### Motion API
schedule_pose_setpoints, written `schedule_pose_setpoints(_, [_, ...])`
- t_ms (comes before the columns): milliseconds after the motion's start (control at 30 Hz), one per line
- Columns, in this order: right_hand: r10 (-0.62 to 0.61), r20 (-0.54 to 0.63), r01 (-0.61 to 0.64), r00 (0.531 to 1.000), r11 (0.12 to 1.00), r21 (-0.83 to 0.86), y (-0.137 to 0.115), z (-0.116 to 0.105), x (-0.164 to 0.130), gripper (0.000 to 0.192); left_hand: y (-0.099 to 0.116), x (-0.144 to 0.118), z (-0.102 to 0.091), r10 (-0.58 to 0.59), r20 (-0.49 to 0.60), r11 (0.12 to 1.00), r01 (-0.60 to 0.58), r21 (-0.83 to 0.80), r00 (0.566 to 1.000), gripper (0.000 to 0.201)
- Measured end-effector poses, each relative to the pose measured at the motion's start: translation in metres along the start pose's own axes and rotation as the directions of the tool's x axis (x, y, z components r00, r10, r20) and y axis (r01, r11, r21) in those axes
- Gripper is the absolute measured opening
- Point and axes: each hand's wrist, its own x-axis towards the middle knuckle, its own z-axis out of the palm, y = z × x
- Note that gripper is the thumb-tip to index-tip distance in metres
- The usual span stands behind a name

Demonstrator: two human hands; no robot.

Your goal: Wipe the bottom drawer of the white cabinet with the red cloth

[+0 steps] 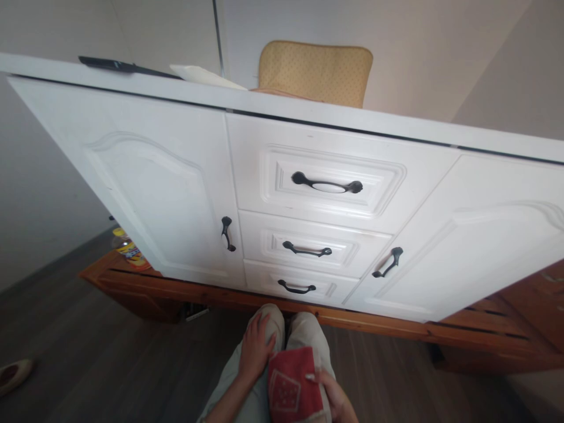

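Observation:
My left hand [259,346] lies flat on my left knee with its fingers stretched out, holding nothing. Low in the view, my right hand [333,392] pinches the right edge of a red cloth [296,382], its thumb on top. A pale patterned square shows on the cloth, which rests over my lap. Past my knees stands a white cabinet [158,200] with panelled doors. Its drawers have dark curved handles, among them the top handle [326,183]. All doors and drawers I see are closed.
On the cabinet top lie a black-handled knife [108,63] and a white sheet [207,76]; a tan dotted board [315,70] leans behind. Below runs a brown wooden bench [476,329]. A yellow-capped bottle [132,249] stands at left. A shoe [15,375] shows on the floor.

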Motion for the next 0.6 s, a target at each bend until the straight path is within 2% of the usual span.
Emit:
schedule_pose_setpoints(200, [-0.067, 0.072, 0.061, 0.995, 0.995, 0.079, 0.0014, 0.0048, 0.0024, 0.049, -0.0031, 0.0013, 0.0028, 0.022, -0.011, 0.999, -0.022, 0.023, 1.0, 0.058])
schedule_pose_setpoints(467, [-0.091, 0.123, 0.087, 0.988, 0.996, 0.037, -0.0013, 0.0077, 0.0014, 0.051, -0.006, 0.0017, 0.007, 0.035, -0.041, 0.999, -0.035, 0.015, 0.999, 0.056])
schedule_pose_setpoints(600, [-0.091, 0.114, 0.087, 0.989, 0.996, 0.038, 0.0016, 0.0071, 0.0033, 0.057, -0.0028, 0.0018, 0.0026, 0.02, -0.01, 1.0, -0.02, 0.008, 1.0, 0.058])
